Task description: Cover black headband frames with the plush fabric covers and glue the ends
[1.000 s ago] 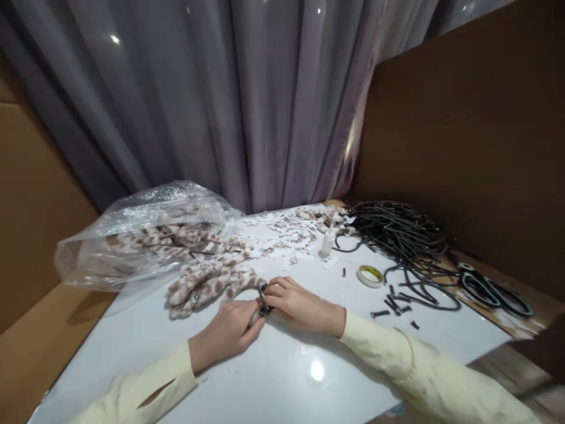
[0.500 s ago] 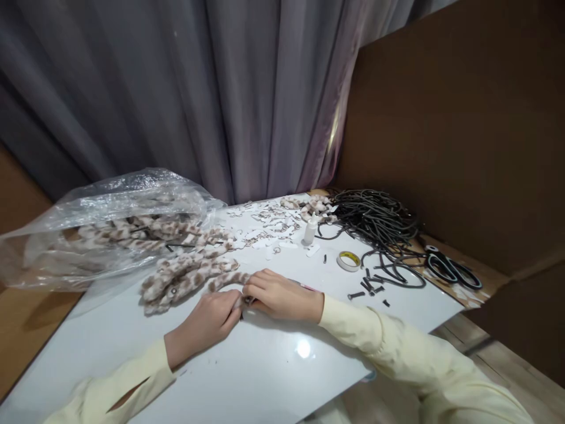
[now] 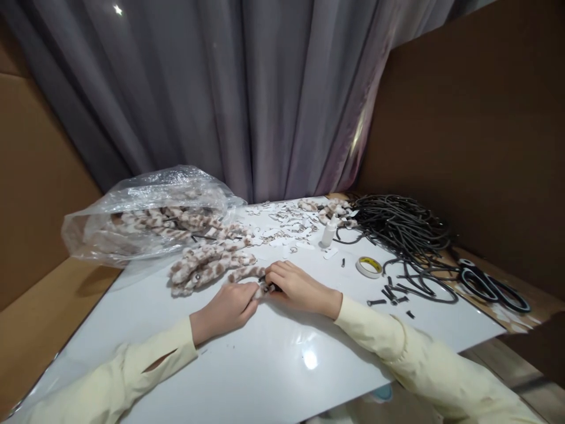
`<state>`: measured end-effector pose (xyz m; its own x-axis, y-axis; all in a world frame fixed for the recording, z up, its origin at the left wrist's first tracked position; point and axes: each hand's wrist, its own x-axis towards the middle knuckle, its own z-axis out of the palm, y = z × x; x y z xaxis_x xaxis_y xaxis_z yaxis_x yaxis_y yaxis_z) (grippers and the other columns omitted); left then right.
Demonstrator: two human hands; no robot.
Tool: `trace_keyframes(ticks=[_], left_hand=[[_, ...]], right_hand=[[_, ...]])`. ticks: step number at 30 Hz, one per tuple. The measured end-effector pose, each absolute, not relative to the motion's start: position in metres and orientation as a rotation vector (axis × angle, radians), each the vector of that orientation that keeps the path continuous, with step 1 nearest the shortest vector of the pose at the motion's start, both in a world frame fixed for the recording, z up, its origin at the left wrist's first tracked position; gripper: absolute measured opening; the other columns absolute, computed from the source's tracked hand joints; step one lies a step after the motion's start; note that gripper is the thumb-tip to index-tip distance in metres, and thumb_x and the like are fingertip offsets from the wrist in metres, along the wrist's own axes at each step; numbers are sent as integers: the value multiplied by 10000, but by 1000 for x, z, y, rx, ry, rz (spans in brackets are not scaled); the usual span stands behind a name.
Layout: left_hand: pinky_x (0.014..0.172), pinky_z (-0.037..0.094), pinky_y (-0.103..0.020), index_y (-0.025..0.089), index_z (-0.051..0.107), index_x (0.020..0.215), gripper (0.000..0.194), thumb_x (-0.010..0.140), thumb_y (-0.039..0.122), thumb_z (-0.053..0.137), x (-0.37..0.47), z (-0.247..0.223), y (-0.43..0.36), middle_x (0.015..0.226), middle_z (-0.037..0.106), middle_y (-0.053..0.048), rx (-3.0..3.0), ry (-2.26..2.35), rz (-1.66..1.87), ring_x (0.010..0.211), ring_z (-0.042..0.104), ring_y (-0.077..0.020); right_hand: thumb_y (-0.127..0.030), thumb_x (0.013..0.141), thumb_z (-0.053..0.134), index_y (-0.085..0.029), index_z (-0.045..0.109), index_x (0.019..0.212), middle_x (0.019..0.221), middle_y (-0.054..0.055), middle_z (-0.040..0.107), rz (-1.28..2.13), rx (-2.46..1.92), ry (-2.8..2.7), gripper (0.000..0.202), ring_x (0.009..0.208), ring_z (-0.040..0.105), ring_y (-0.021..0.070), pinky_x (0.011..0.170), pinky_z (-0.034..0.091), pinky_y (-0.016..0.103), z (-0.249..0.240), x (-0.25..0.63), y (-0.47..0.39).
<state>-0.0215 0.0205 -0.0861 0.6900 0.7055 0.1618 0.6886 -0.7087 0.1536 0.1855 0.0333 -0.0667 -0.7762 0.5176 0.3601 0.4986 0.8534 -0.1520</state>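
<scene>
Both hands meet over the middle of the white table. My left hand is closed in a pinch on one end of a spotted furry strip. My right hand curls over the same strip from the right, its fingertips wrapped round a part with something dark at it; that dark piece is mostly hidden. The strip loops up behind the fingers. Left of it lies a bundle of similar brown-and-white furry strips.
A clear plastic bag with more furry strips stands back left. Metal clasps, a small white bottle and a tape roll lie behind my hands. Black cords, cut cord pieces and scissors are at right.
The view has shifted left, so everything appears further right. Both hands stay together on the furry strip, with the left fingers slightly re-angled.
</scene>
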Motion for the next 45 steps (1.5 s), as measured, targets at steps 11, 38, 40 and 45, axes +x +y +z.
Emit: trace_keyframes(ticks=[11, 38, 40, 45], left_hand=[[572, 320, -276, 192, 416, 764, 89, 828, 168, 359, -22, -82, 18, 715, 579, -20, 2807, 1172, 302, 655, 559, -177], [539, 309, -275, 202, 376, 750, 92, 817, 150, 338, -23, -83, 19, 657, 523, -2, 2838, 1135, 321, 566, 494, -156], [542, 309, -276, 202, 374, 744, 95, 819, 154, 340, -23, -83, 19, 657, 521, -2, 2835, 1129, 336, 567, 492, -156], [536, 303, -271, 202, 374, 730, 107, 815, 144, 345, -23, -85, 19, 641, 506, 6, 2837, 1104, 389, 555, 481, -148]], right_hand=[[-22, 591, 498, -165, 502, 750, 802, 31, 518, 591, -996, -2243, 214, 710, 479, 149, 640, 395, 258, -68, 185, 35], [-177, 785, 335, -150, 456, 931, 811, 86, 609, 412, -1482, -1364, 191, 670, 635, 166, 571, 499, 259, -74, 246, 103], [-183, 795, 322, -138, 441, 975, 902, 120, 615, 382, -1535, -1331, 220, 692, 648, 164, 538, 491, 238, -73, 257, 107], [-189, 758, 405, -160, 499, 963, 939, 80, 648, 286, -1610, -1444, 227, 631, 633, 150, 530, 453, 231, -66, 257, 98]])
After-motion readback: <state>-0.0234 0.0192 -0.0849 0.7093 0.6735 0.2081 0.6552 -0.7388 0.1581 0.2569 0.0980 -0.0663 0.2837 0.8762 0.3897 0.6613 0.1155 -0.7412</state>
